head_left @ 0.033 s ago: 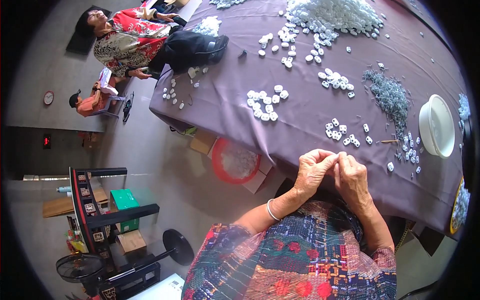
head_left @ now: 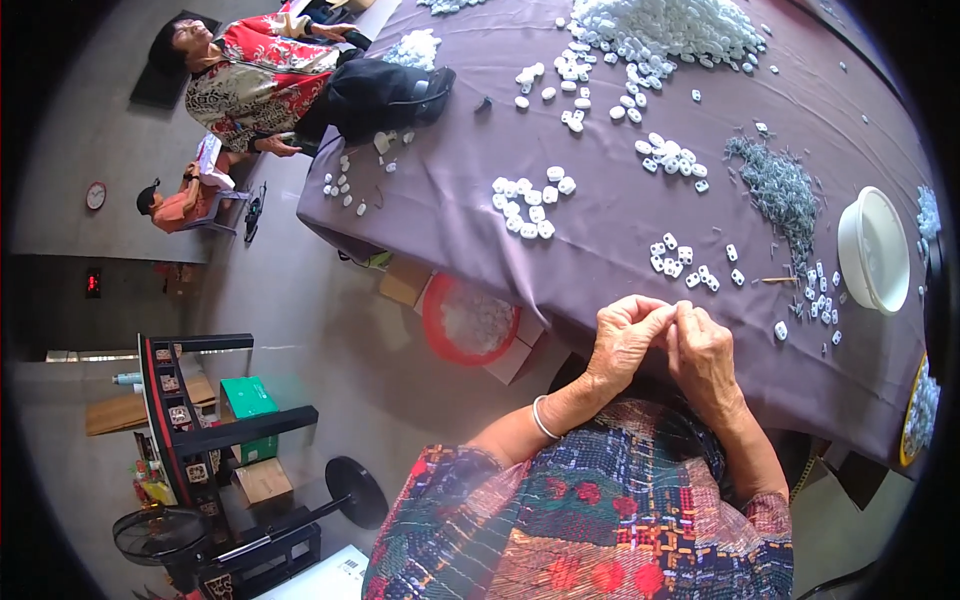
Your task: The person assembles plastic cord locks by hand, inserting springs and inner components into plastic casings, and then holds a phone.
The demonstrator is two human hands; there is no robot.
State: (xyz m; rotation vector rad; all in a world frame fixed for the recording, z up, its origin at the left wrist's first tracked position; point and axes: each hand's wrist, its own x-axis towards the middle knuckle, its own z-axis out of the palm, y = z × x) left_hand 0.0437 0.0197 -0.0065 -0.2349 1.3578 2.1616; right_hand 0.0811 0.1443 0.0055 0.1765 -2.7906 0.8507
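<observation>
My left hand (head_left: 632,340) and my right hand (head_left: 704,352) meet at the table's near edge, thumbs and fingertips pinched together. Whatever is between them is too small or hidden to make out. Just beyond my fingers lies a loose group of small white plastic pieces with dark holes (head_left: 671,262). More such pieces (head_left: 820,300) are scattered to the right of my right hand, near a thin brown stick (head_left: 778,280). A heap of small grey-blue pins (head_left: 778,190) spreads farther back.
A white plastic basin (head_left: 852,250) stands at the right on the purple-grey tablecloth (head_left: 620,230). White pieces form a large pile (head_left: 665,30) at the back. Below the left edge is a red tub (head_left: 436,325) of white pieces. A person (head_left: 270,80) is at the far left; a fan (head_left: 160,537) stands lower left.
</observation>
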